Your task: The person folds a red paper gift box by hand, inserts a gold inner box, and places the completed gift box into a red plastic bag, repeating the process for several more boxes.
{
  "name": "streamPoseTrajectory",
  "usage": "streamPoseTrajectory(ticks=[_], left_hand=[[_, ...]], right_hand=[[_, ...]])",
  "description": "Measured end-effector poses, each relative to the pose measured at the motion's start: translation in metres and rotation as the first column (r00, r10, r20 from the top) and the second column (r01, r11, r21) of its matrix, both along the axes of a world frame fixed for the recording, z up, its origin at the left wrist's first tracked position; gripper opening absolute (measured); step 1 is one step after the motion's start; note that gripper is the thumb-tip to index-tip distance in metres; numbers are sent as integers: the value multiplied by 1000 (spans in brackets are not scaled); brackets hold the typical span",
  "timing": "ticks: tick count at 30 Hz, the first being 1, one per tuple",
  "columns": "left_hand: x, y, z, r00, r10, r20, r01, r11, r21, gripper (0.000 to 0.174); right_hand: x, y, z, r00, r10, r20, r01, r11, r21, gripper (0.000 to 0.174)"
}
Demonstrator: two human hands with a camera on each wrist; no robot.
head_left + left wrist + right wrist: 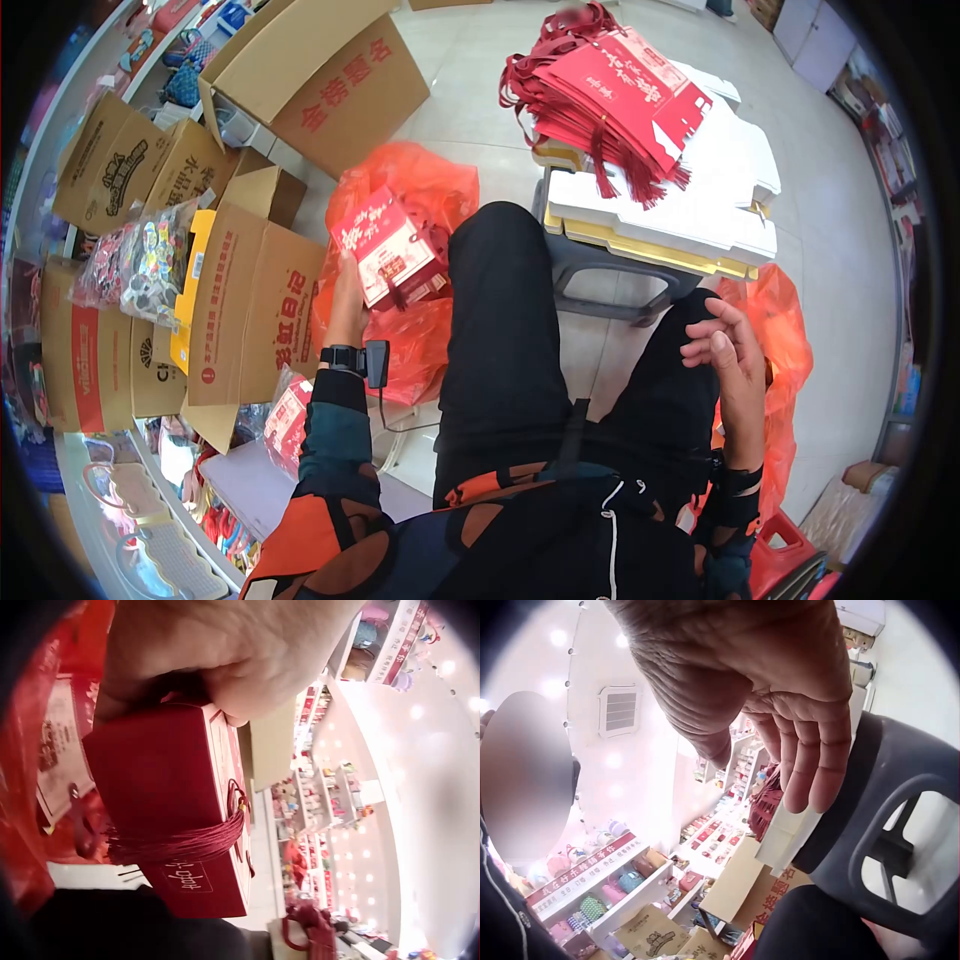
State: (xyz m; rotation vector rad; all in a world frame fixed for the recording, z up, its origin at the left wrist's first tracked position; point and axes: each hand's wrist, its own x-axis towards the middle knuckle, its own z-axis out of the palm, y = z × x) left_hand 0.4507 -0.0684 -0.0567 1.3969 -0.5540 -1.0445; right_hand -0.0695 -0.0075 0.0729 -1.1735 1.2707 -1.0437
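My left hand (347, 300) grips the edge of a red and cream gift box (400, 275) over an orange-red plastic bag (425, 175). In the left wrist view a dark red tassel (180, 844) hangs across the box's side, and the fingers curl over its top edge. Another red and cream box (64, 750) lies in the bag behind it. My right hand (735, 375) is held above the right knee with relaxed fingers and nothing in it. Near it is a grey stool (610, 290) bearing white flat card pieces (650, 215), topped by a pile of red tasselled packaging (625, 90).
Cardboard boxes (255, 300) crowd the left side, with a larger carton (350, 100) behind the bag. A clear bag of small colourful items (155, 265) lies on the boxes. Another orange plastic bag (785, 340) stands to the right of the legs. Shelves line both sides.
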Motion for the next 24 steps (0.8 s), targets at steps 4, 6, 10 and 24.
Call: streamPoseTrajectory(ticks=[4, 6, 10, 24], left_hand=[[27, 9, -38, 996, 64, -55, -57, 990, 132, 52], [32, 22, -47, 986, 68, 150, -76, 996, 48, 51], [111, 35, -121, 938, -44, 344, 20, 997, 73, 58], [-85, -56, 102, 282, -92, 955, 276, 961, 11, 42]], right_hand=[[-24, 11, -19, 995, -91, -30, 93, 993, 79, 42], [-36, 15, -32, 989, -147, -24, 148, 985, 93, 42], [-81, 31, -50, 945, -326, -33, 327, 934, 144, 39], [-146, 3, -25, 806, -592, 13, 592, 805, -41, 23]])
